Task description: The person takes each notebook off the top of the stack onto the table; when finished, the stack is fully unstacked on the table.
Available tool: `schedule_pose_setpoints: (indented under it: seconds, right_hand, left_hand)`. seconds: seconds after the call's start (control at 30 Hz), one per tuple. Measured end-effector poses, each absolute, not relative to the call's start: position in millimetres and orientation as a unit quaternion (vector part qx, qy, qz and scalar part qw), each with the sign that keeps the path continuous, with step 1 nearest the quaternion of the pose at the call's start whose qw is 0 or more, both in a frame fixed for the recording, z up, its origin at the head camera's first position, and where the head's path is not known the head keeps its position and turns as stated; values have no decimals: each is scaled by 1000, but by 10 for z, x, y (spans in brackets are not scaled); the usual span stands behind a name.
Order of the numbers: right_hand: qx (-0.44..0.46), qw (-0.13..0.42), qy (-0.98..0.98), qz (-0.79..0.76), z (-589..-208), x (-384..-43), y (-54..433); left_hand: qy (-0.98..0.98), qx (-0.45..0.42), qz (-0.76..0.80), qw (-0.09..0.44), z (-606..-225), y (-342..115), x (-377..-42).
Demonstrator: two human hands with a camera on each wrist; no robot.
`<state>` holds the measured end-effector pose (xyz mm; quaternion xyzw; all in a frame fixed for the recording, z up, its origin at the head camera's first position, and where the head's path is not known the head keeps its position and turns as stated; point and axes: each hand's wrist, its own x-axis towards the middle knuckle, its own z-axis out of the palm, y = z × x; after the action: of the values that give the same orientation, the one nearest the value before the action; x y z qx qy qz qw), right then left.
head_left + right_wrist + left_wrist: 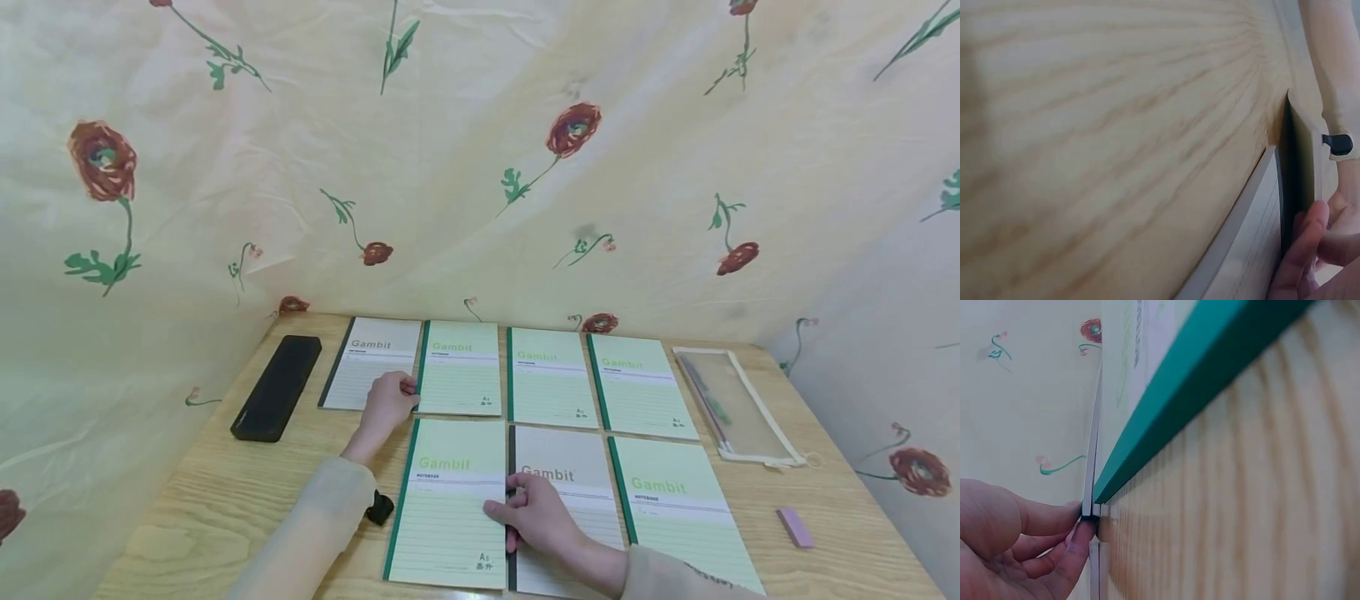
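Observation:
On the wooden table, notebooks lie in two rows. My left hand (388, 402) pinches the lower left corner of a green notebook (461, 371) in the back row, beside a grey notebook (375, 362). The left wrist view shows thumb and fingers (1072, 547) at that dark corner, with a green spine (1172, 403) nearer the camera. My right hand (543, 517) grips the right edge of the front-left green notebook (450, 500), over the spine of a grey notebook (566, 492). In the right wrist view, that green notebook's edge (1307, 150) stands raised between the fingers.
More green notebooks (551, 379) (641, 387) (682, 500) fill the right part of both rows. A black case (277, 387) lies at the left. On the right are a clear zip pouch (738, 408) with pens and a purple eraser (795, 527). A flowered cloth (450, 167) hangs behind.

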<state>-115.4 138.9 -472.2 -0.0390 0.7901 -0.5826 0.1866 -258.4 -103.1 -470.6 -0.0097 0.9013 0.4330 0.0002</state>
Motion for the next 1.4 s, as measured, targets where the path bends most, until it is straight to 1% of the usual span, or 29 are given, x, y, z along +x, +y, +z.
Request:
schedule_pose_setpoints:
  seconds: [0.23, 0.37, 0.7, 1.03, 1.4]
  right_hand:
    - [-51, 180, 831, -523, -4670, -1129, 1399]
    - [-73, 175, 851, -490, -4644, -1103, 1409]
    - [-121, 140, 876, -446, -4675, -1080, 1439]
    - [-125, 128, 888, -424, -4692, -1061, 1449]
    - [-122, 124, 867, -467, -4691, -1093, 1462]
  left_hand:
    - [901, -10, 433, -1, -4708, -1042, -2582]
    - [901, -10, 433, -5, -4698, -1047, -2573]
    - [900, -14, 436, -2, -4688, -1044, -2574]
    - [901, -5, 434, -3, -4689, -1033, -2573]
    - [900, -8, 435, -3, -4695, -1026, -2567]
